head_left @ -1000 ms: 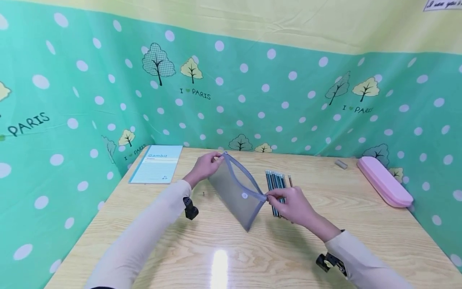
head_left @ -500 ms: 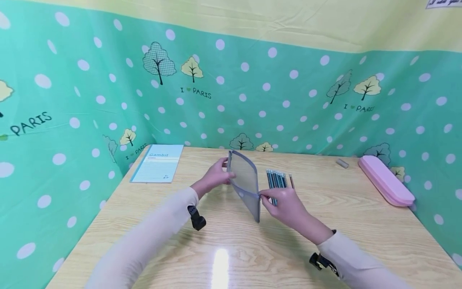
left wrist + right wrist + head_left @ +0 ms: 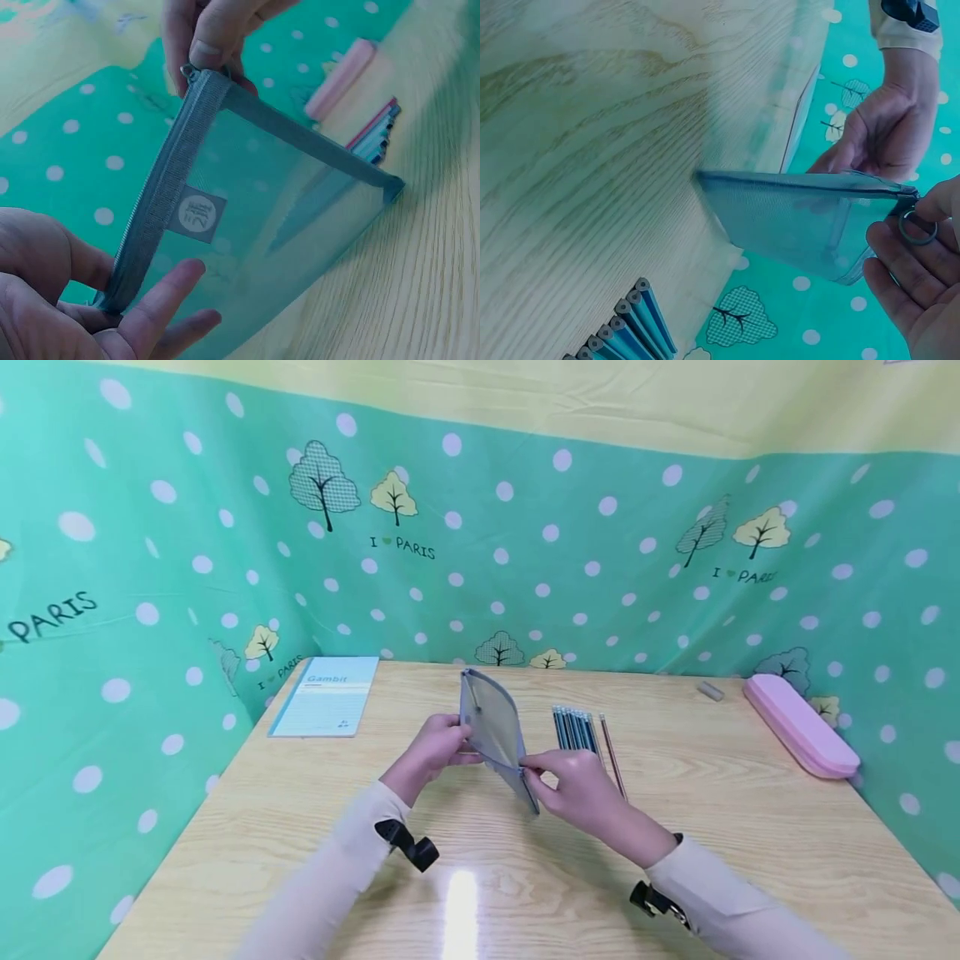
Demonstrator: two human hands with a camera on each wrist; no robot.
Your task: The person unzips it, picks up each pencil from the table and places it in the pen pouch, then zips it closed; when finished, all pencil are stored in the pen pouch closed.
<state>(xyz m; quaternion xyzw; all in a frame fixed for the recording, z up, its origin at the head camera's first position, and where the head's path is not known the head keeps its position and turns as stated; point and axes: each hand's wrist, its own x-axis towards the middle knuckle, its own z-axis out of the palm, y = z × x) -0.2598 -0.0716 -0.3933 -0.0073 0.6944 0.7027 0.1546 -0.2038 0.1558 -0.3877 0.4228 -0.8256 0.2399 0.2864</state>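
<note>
A grey see-through mesh zipper pouch [image 3: 495,727] is held above the table between both hands, its mouth parted. My left hand [image 3: 438,743] grips its left end. In the left wrist view, the thumb side holds the zip's end while other fingers stretch across the mesh below a small label [image 3: 199,214]. With thumb and fingertips, my right hand [image 3: 581,785] pinches the near corner at the zip's other end. A ring pull [image 3: 918,244] hangs there in the right wrist view. Several dark-and-blue pencils [image 3: 573,731] lie just beyond the right hand, which partly covers them.
A reddish pencil [image 3: 611,752] lies right of the others. Farther right are a small grey cylinder [image 3: 710,692] and a pink pencil case [image 3: 801,727]. A "Gambit" notebook [image 3: 324,697] lies at the back left of the wooden table [image 3: 225,860], before a green dotted curtain [image 3: 420,602].
The pouch has turned more upright and its mouth has opened wider. My left hand shifted from its top corner to lower on the side; my right hand moved slightly left, still pinching the corner.
</note>
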